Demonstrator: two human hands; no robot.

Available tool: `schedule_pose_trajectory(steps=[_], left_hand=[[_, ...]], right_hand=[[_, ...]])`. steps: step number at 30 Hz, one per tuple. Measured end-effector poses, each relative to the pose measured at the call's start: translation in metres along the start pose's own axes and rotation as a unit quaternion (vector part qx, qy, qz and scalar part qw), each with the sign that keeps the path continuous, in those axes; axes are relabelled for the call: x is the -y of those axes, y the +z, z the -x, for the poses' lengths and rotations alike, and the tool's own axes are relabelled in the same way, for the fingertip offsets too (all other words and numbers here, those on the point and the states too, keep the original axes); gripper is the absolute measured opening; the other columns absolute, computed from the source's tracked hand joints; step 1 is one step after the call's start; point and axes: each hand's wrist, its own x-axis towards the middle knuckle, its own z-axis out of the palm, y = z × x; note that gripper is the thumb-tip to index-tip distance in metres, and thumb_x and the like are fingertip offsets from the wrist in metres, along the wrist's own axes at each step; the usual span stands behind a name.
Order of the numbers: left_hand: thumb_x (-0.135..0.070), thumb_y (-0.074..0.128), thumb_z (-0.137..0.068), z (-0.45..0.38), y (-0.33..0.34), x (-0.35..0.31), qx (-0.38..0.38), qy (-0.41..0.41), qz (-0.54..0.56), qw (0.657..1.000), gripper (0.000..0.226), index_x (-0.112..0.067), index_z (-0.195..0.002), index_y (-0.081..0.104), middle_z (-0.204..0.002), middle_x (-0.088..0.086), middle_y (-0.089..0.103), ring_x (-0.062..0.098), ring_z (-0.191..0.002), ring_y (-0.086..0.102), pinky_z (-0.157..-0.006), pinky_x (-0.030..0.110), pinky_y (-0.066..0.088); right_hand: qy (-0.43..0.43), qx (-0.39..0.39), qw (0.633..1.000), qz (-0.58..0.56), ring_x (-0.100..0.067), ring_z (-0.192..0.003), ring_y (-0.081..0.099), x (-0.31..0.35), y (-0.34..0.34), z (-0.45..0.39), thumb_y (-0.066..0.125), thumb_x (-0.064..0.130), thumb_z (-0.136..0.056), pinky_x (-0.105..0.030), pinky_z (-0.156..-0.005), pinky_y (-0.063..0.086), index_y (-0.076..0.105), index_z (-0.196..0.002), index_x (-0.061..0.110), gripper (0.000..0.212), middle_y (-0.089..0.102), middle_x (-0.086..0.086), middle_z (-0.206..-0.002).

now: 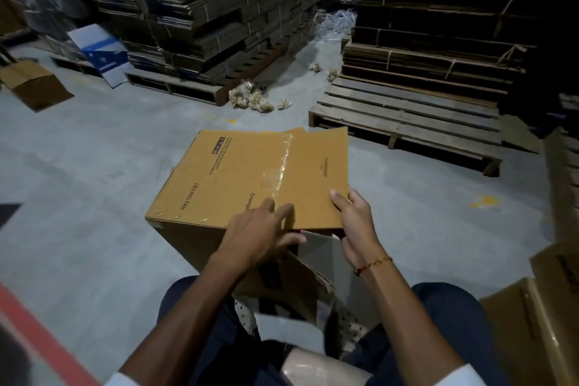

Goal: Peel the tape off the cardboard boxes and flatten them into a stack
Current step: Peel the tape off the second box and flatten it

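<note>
Between my knees on the floor (94,197) stands the cardboard box (219,178). My right hand (355,222) fingers pinch its raised flap (316,172); my left hand (263,235) lies open beside the clear tape (279,166). Beyond stand stacks of flattened cardboard (219,9) on pallets (407,122).

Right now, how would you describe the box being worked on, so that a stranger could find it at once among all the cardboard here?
Start at the grey floor between the pallets of flattened cardboard. The box stands in the middle, just ahead of the person's knees, with both hands on its near flap. Unlike the other boxes, it reads "CEILING FAN" and has shiny clear tape along its top seam.
</note>
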Motion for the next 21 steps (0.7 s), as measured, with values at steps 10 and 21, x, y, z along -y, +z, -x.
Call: schedule_pose_trajectory(steps=[10,21], left_hand=[[-0.05,0.034,-0.103,0.002,0.032,0.024,-0.173,-0.069,0.066,0.98,0.043,-0.015,-0.106,0.057,-0.104,0.0,0.046,0.01,-0.069,0.048,-0.058,0.031,0.049],[-0.031,0.043,-0.105,-0.01,0.018,0.004,-0.352,-0.124,0.216,0.902,0.035,-0.003,-0.092,0.062,-0.095,0.007,0.054,0.016,-0.065,0.049,-0.057,0.023,0.034]], right_hand=[[0.035,0.176,0.975,0.135,-0.022,-0.119,0.06,-0.007,0.0,0.03,0.046,0.041,-0.104,-0.043,-0.101,0.054,0.061,-0.127,0.025,0.032,0.063,-0.002,-0.129],[-0.216,0.218,0.753,0.582,-0.025,-0.095,0.064,-0.028,0.013,0.06,0.05,0.004,-0.096,-0.035,-0.078,0.055,0.056,-0.125,0.022,0.034,0.065,-0.005,-0.107]])
